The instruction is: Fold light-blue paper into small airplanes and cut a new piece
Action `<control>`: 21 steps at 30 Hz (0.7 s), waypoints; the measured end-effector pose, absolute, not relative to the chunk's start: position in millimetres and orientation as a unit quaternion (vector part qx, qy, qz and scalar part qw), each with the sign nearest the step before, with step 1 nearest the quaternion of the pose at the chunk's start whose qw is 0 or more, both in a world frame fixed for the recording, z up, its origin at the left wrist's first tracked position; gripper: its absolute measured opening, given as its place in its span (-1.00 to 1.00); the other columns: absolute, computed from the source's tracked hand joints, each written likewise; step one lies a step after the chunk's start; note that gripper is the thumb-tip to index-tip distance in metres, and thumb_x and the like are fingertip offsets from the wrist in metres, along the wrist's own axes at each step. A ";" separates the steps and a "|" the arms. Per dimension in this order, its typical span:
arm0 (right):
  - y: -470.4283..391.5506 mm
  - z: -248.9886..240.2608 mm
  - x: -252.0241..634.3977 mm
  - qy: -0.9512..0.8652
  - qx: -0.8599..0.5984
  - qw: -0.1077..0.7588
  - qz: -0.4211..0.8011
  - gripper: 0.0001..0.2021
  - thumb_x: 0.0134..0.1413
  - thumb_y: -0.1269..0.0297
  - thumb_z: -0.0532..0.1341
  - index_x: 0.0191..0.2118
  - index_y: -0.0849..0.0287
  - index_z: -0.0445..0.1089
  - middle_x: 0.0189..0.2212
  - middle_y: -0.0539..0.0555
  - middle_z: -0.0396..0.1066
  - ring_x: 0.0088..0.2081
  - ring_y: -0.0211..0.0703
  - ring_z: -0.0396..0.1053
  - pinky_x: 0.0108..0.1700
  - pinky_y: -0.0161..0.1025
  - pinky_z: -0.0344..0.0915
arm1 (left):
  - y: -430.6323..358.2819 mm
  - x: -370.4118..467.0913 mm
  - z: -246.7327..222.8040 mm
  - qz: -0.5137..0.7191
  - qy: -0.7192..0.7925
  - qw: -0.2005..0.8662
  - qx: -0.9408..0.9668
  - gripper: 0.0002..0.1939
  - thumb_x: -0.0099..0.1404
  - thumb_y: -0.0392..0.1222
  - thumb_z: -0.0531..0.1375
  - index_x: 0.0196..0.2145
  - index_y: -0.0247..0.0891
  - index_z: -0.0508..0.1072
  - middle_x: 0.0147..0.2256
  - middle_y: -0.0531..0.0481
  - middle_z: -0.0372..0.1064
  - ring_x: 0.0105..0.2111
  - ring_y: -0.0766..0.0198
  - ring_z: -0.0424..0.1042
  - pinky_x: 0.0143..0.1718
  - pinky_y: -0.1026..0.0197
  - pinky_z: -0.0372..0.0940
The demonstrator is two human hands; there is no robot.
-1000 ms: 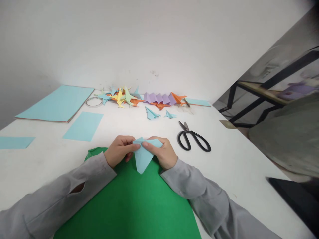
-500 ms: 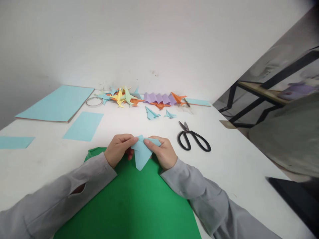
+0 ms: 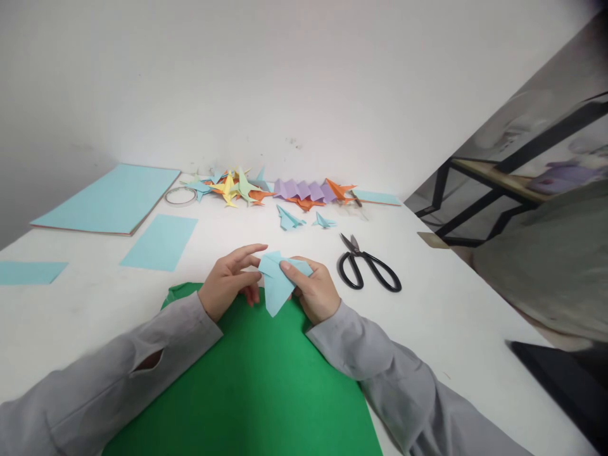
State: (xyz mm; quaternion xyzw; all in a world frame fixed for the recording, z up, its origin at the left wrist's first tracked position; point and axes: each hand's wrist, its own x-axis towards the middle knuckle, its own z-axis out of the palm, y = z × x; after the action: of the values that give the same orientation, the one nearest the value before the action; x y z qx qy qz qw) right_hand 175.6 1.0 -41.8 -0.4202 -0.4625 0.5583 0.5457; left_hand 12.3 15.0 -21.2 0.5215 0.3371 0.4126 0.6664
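A folded piece of light blue paper (image 3: 276,285) is pinched in my right hand (image 3: 319,292), thumb on its near face and fingers behind. Its narrow end points down above the green mat (image 3: 247,380). Just left of the paper, my left hand (image 3: 232,282) has its fingers spread, with the fingertips at the paper's left edge; whether they touch it I cannot tell. Beyond my hands lie two small light blue folded paper planes (image 3: 289,218). Black-handled scissors (image 3: 354,253) rest to the right, blades partly apart.
Several folded paper shapes (image 3: 230,188) in yellow, green and orange are piled by the wall, beside a pleated purple paper (image 3: 299,189) and a tape roll (image 3: 180,196). Blue sheets (image 3: 160,242) lie at the left. A black flat object (image 3: 560,380) sits at the right edge.
My left hand has let go of the folded paper and its fingers have opened. My right hand has shifted the paper slightly right and up.
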 end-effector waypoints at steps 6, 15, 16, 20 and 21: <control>0.0 -39.9 175.2 -0.468 -0.425 0.533 0.562 -0.75 -0.10 0.14 0.26 -0.54 0.25 0.34 -0.76 -0.09 0.25 -0.74 -0.39 0.14 -0.70 -0.39 0.03 | 14.7 13.6 -22.2 0.409 0.359 0.650 0.531 -0.64 0.00 -0.34 0.18 -0.17 -0.33 0.42 -0.59 0.07 0.35 -0.72 0.40 0.29 -0.72 0.32 0.23; 0.7 -36.3 174.2 -0.429 -0.411 0.547 0.590 -0.66 -0.11 0.01 0.21 -0.42 0.26 0.37 -0.70 -0.02 0.33 -0.73 -0.32 0.20 -0.69 -0.36 0.09 | 15.3 14.7 -19.0 0.433 0.359 0.612 0.555 -0.80 0.02 -0.18 0.24 -0.37 -0.33 0.45 -0.24 -0.10 0.38 -0.64 0.42 0.34 -0.72 0.32 0.26; 0.7 -35.1 173.7 -0.423 -0.404 0.553 0.594 -0.64 -0.08 -0.02 0.18 -0.41 0.26 0.36 -0.68 0.00 0.35 -0.72 -0.32 0.21 -0.67 -0.36 0.10 | 15.3 14.8 -18.4 0.433 0.358 0.616 0.553 -0.79 0.03 -0.16 0.24 -0.37 -0.33 0.45 -0.26 -0.09 0.39 -0.62 0.40 0.35 -0.71 0.33 0.26; 0.1 -32.0 171.0 -0.415 -0.415 0.571 0.574 -0.58 -0.06 -0.09 0.12 -0.48 0.25 0.36 -0.69 0.02 0.34 -0.68 -0.28 0.23 -0.63 -0.33 0.14 | 15.0 14.3 -18.7 0.399 0.358 0.646 0.543 -0.77 0.07 -0.10 0.22 -0.39 -0.34 0.40 -0.67 0.07 0.31 -0.68 0.37 0.31 -0.71 0.34 0.22; 0.0 -32.3 170.3 -0.414 -0.416 0.575 0.570 -0.57 -0.05 -0.09 0.11 -0.49 0.25 0.37 -0.68 0.03 0.34 -0.65 -0.26 0.25 -0.60 -0.31 0.16 | 14.9 14.1 -19.4 0.393 0.357 0.648 0.545 -0.77 0.08 -0.09 0.21 -0.41 -0.34 0.39 -0.71 0.09 0.28 -0.70 0.37 0.29 -0.70 0.34 0.22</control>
State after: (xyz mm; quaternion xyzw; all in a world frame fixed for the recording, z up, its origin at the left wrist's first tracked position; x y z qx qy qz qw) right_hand 170.3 0.0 -32.3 -0.4157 -0.4141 0.5704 0.5748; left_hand 14.1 14.9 -19.4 0.5454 0.3574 0.3932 0.6482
